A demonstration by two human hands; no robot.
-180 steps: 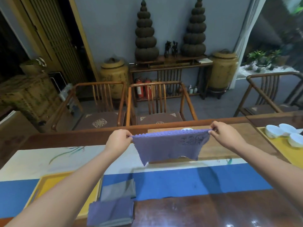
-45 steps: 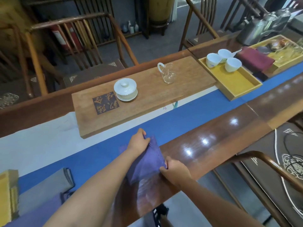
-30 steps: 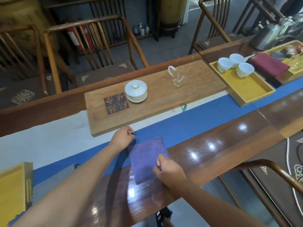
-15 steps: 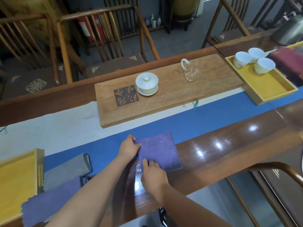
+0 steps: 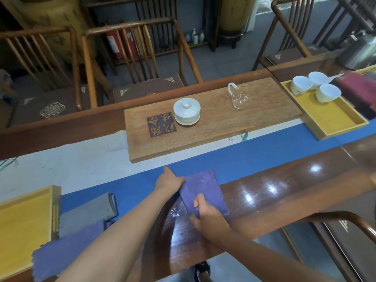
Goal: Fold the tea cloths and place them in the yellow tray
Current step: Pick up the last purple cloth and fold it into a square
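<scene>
Purple scalloped-edge tea cloth [image 5: 203, 191], folded down to a narrow rectangle, lies flat half on the blue table runner [image 5: 264, 159] and half on the glossy dark wood tabletop [image 5: 284, 192], right in front of the person. Long axis runs near-to-far, tilted a bit, far end toward the long wooden tea board [image 5: 213, 123]. Left hand [image 5: 169, 181] sits at the cloth's far-left edge, fingers flat and together against it, thumb out, pressing more than pinching by the look of it. Right hand [image 5: 205, 215] is on the near end, fingers curled over the near-left corner; looks closed on the cloth, but whether fabric is actually pinched underneath can't be told from this angle. Key relation: the empty yellow tray [image 5: 20, 220] at the left is well apart from the cloth, off to the person's left and slightly nearer, w/ a folded grey cloth [image 5: 87, 212] and another purple cloth [image 5: 65, 253] lying between, just beside the tray's right wall. So the carry goes leftward, and the left hand is the nearer one to the tray. A second yellow tray [image 5: 333, 119] w/ three white cups [image 5: 314, 86] sits far right, prob. not the target. Judgement: fold is about done or needs one last crease; next is lift and move left, keeping layers stacked so it doesn't fall open.
</scene>
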